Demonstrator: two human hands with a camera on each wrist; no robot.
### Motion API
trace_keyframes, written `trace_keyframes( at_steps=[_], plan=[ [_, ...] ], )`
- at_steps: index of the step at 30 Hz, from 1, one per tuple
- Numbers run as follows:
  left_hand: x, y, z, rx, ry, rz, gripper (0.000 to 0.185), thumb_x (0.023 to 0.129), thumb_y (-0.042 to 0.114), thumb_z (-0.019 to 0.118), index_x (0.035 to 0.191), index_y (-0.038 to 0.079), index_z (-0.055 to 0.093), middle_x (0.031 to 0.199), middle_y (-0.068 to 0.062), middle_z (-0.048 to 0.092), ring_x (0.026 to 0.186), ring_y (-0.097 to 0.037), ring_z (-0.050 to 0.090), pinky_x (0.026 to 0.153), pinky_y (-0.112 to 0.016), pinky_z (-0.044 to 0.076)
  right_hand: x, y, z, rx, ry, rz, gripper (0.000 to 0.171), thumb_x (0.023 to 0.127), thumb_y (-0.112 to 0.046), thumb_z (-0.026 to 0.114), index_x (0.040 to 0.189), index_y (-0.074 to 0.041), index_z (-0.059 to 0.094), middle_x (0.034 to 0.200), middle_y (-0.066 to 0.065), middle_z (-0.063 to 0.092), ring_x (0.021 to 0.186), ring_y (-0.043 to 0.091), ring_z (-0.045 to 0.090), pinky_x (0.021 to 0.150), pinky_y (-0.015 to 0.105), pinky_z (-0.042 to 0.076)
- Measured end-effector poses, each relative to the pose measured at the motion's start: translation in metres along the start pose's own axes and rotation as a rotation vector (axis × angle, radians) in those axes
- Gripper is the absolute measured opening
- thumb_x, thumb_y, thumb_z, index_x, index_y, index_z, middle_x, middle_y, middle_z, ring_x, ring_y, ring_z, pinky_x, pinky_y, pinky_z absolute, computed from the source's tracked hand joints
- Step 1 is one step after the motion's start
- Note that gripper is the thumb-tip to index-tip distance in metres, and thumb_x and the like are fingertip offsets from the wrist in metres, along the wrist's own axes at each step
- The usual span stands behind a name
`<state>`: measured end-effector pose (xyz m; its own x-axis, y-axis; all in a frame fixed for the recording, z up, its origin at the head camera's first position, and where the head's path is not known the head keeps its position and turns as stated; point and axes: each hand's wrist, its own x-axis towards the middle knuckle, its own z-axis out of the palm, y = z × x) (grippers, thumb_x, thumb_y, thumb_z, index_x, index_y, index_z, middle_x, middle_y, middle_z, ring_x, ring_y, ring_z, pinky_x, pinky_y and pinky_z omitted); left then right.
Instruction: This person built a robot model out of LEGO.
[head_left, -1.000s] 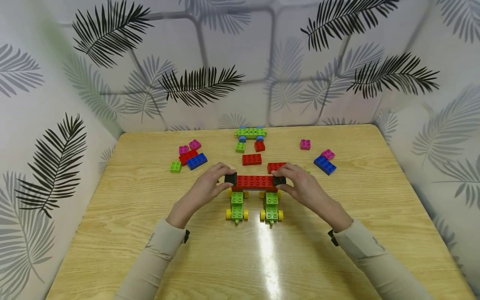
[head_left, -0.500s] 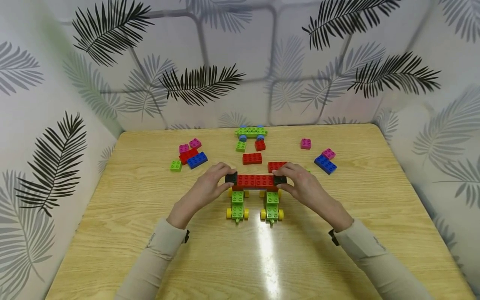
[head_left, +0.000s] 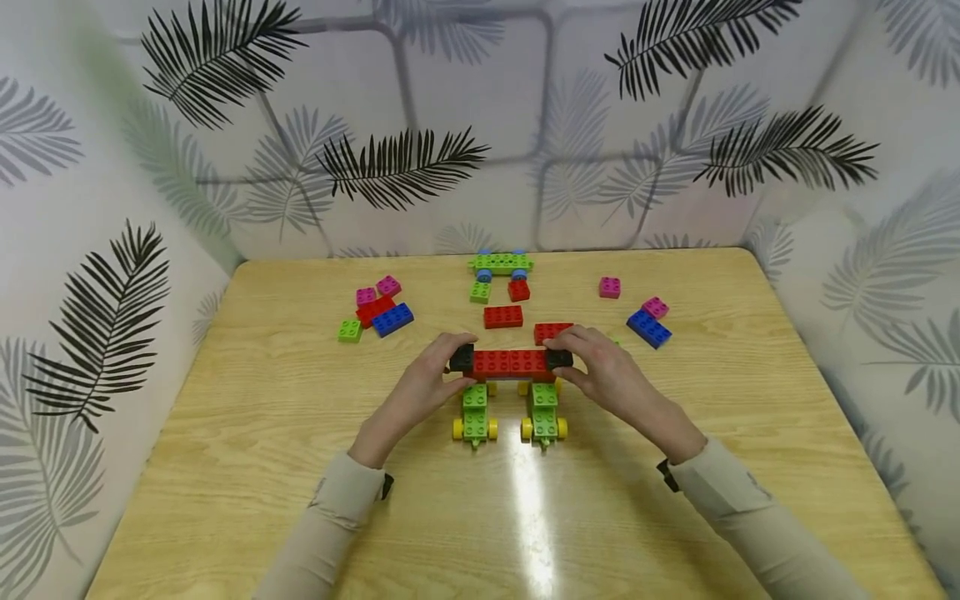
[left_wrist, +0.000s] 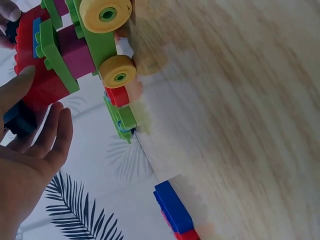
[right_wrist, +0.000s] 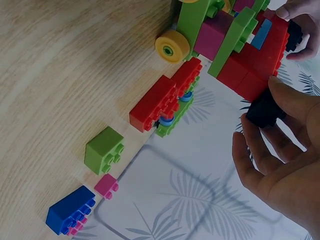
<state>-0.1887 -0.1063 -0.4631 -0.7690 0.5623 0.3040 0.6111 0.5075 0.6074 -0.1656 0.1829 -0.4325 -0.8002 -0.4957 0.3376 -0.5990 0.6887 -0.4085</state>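
Note:
In the head view, a toy brick structure stands mid-table, with a row of red bricks (head_left: 510, 363) bridging two green wheeled bases (head_left: 475, 425) with yellow wheels. Purple bricks (right_wrist: 212, 35) and a blue piece (right_wrist: 261, 34) show beneath the red row in the right wrist view. A black brick (left_wrist: 20, 119) sits at the row's left end; my left hand (head_left: 426, 385) holds that end, thumb against the red brick, fingers around the far side. My right hand (head_left: 609, 375) pinches the black brick (head_left: 558, 359) at the right end between thumb and fingers.
Behind the structure lie a red brick (head_left: 503, 317) and a green base with blue wheels (head_left: 502, 264). Pink, red, green and blue bricks (head_left: 393, 320) cluster at left. Another blue brick (head_left: 648, 329) and pink bricks (head_left: 610, 287) lie at right. A patterned backdrop borders the table.
My left hand has shifted its hold: the thumb has moved down from the black brick to the red brick's near side. The right hand and the structure look the same.

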Motion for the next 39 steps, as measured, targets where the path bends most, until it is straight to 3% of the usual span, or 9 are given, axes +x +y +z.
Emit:
trace_keyframes(
  at_steps=[8, 16, 26, 34, 39],
  plan=[
    [0.001, -0.001, 0.002, 0.027, 0.009, 0.0, 0.057, 0.084, 0.004, 0.073, 0.137, 0.01, 0.052, 0.112, -0.006, 0.055, 0.101, -0.021, 0.058, 0.084, -0.037, 0.052, -0.001, 0.001, 0.001, 0.005, 0.006, -0.003, 0.039, 0.078, -0.004, 0.079, 0.115, -0.003, 0.065, 0.106, 0.008, 0.062, 0.093, 0.022, 0.06, 0.081, 0.039, 0.053],
    [0.001, 0.001, 0.003, 0.009, 0.002, -0.021, 0.055, 0.085, 0.003, 0.072, 0.136, 0.01, 0.053, 0.11, -0.008, 0.056, 0.097, -0.021, 0.058, 0.08, -0.04, 0.052, -0.004, 0.003, 0.002, 0.014, 0.03, -0.036, 0.043, 0.077, -0.004, 0.08, 0.118, -0.002, 0.064, 0.107, 0.01, 0.061, 0.093, 0.023, 0.06, 0.08, 0.039, 0.053],
    [0.002, 0.001, 0.002, 0.017, -0.006, -0.006, 0.054, 0.085, 0.005, 0.071, 0.136, 0.009, 0.053, 0.109, -0.006, 0.055, 0.089, -0.017, 0.054, 0.074, -0.034, 0.05, -0.004, 0.005, 0.005, 0.011, 0.017, -0.04, 0.049, 0.078, -0.008, 0.08, 0.123, -0.002, 0.06, 0.109, 0.01, 0.061, 0.097, 0.024, 0.061, 0.083, 0.04, 0.053],
    [0.001, 0.003, 0.001, 0.018, -0.034, -0.038, 0.056, 0.088, 0.008, 0.07, 0.139, 0.012, 0.05, 0.114, -0.007, 0.054, 0.1, -0.02, 0.057, 0.084, -0.037, 0.052, -0.001, 0.007, 0.007, 0.012, -0.008, -0.039, 0.046, 0.077, -0.006, 0.08, 0.12, -0.003, 0.062, 0.109, 0.01, 0.064, 0.096, 0.025, 0.063, 0.083, 0.04, 0.053],
    [-0.003, 0.001, -0.015, -0.07, -0.105, -0.141, 0.062, 0.095, 0.029, 0.062, 0.15, 0.02, 0.034, 0.133, -0.008, 0.049, 0.119, -0.025, 0.051, 0.09, -0.042, 0.049, 0.003, 0.004, 0.004, 0.017, -0.043, -0.014, 0.044, 0.077, -0.005, 0.08, 0.118, -0.002, 0.063, 0.108, 0.01, 0.064, 0.096, 0.026, 0.063, 0.083, 0.041, 0.053]
  ],
)
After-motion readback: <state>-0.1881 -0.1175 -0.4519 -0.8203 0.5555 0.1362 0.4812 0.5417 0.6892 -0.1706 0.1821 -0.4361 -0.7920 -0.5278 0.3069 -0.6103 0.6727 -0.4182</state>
